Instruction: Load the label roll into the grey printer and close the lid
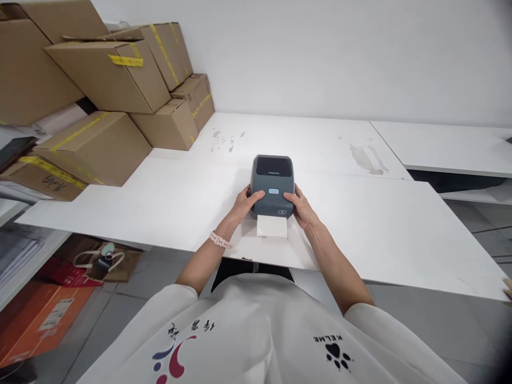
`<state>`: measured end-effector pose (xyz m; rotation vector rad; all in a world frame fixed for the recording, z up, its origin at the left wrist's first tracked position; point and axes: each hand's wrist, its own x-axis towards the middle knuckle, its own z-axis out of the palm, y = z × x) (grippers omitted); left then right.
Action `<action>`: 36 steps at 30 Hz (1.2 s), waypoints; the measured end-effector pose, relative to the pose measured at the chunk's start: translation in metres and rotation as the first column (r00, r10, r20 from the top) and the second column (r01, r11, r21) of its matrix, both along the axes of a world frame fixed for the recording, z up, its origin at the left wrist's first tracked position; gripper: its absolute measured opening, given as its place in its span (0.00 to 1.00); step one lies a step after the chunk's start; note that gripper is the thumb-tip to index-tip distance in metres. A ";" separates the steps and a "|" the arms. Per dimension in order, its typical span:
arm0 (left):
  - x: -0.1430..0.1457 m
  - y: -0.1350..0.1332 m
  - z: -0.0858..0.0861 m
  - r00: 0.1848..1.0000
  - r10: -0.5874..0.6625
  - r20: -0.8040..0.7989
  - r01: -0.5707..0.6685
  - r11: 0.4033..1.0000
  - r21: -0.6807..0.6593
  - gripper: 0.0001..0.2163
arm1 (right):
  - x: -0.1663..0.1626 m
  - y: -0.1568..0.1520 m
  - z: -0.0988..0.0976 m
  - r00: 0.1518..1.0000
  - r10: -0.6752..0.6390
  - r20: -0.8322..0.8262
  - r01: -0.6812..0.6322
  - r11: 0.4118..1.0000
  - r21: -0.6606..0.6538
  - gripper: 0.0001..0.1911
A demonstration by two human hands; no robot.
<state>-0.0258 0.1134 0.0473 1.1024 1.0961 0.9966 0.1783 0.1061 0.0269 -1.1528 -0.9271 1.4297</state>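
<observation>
A dark grey-blue label printer (273, 183) stands on the white table, with a dark window on top, a light button at its middle and a round logo at the front corner. From its front edge a white label (272, 226) sticks out towards me. My left hand (245, 204) grips the printer's left side, thumb on the top face, with a pink band on the wrist. On the opposite side my right hand (303, 207) holds it the same way. The fingers under and behind the sides are mostly hidden.
Brown cardboard boxes (108, 74) with yellow tape are piled at the left of the white table (360, 229). A white wall rises behind. At the lower left, an orange box (48, 325) and a paper bag (124, 264) sit below table height. Worn patches mark the tabletop.
</observation>
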 end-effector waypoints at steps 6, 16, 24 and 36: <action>0.007 -0.062 -0.019 0.899 0.395 -0.189 -0.408 0.912 -0.038 0.31 | 0.000 -0.005 0.003 0.999 0.017 0.038 -0.017 1.000 0.019 0.48; 0.017 -0.084 -0.017 0.989 0.080 0.127 -0.048 0.970 -0.238 0.25 | 0.004 0.000 0.007 0.988 -0.046 0.150 0.044 0.999 0.017 0.61; 0.012 -0.087 -0.026 0.999 0.036 -0.003 -0.036 0.990 -0.137 0.27 | -0.005 0.024 0.009 0.895 -0.073 0.440 -0.040 0.969 0.243 0.65; 0.000 -0.068 -0.014 0.967 0.207 -0.151 -0.188 0.974 0.128 0.31 | -0.005 -0.026 0.000 0.937 -0.129 0.325 0.077 0.983 0.167 0.49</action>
